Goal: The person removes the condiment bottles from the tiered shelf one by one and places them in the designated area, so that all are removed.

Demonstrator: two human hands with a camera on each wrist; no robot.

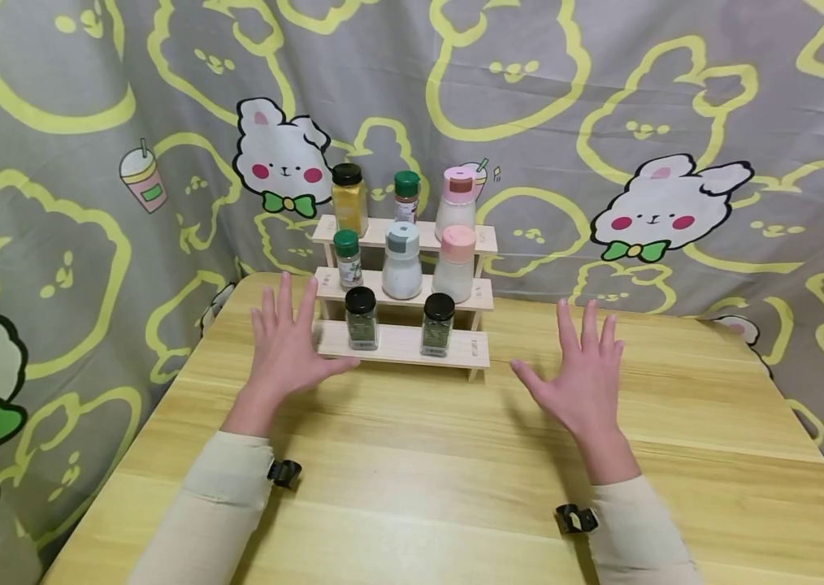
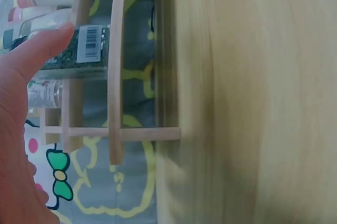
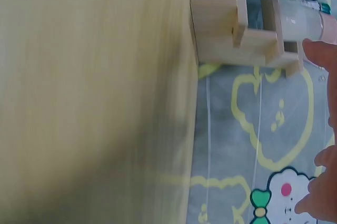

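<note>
A three-tier wooden rack (image 1: 405, 345) stands at the back of the table, bearing several spice jars. Two black-capped jars of green herbs, the left one (image 1: 362, 321) and the right one (image 1: 437, 327), are on the lowest tier. On the middle tier are a green-capped jar (image 1: 349, 260), a white-capped shaker (image 1: 402, 264) and a pink-capped shaker (image 1: 454, 264). The top tier carries a yellow-filled jar (image 1: 349, 201), another green-capped jar (image 1: 406, 197) and a pink-lidded shaker (image 1: 457, 199). My left hand (image 1: 284, 349), fingers spread, is by the rack's left end. Right of the rack, my right hand (image 1: 580, 378) spreads its fingers, holding nothing.
Wood-grain tabletop (image 1: 412, 479) extends in front of the rack and to both sides. A grey curtain (image 1: 529, 97) with yellow outlines and cartoon bunnies hangs behind and at the sides. Black wrist mounts, left (image 1: 284, 473) and right (image 1: 576, 518), sit at the sleeves.
</note>
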